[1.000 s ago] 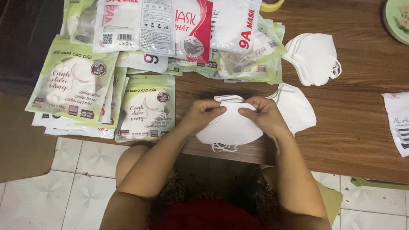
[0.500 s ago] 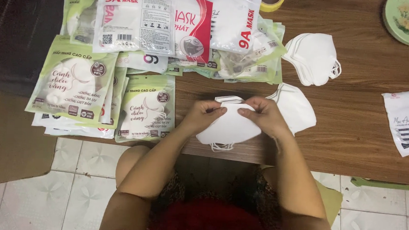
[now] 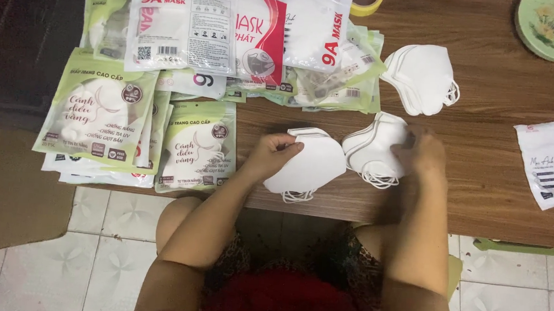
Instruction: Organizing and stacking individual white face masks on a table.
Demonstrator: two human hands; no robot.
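— Left hand (image 3: 276,154)?

— I see it closed on a folded white mask (image 3: 311,167), fingers over its left edge — the mask lies flat near the front edge of the wooden table (image 3: 493,188).

— Right hand (image 3: 426,153)?

— On the stack of white masks (image 3: 374,152) just beside that mask — whether the fingers actually grip it, I can't tell. Green-and-white mask packets (image 3: 100,109) lie to the left.

left hand (image 3: 270,155) holds folded white mask (image 3: 311,167) | right hand (image 3: 426,155) on mask stack (image 3: 373,152) | wooden table (image 3: 499,92)
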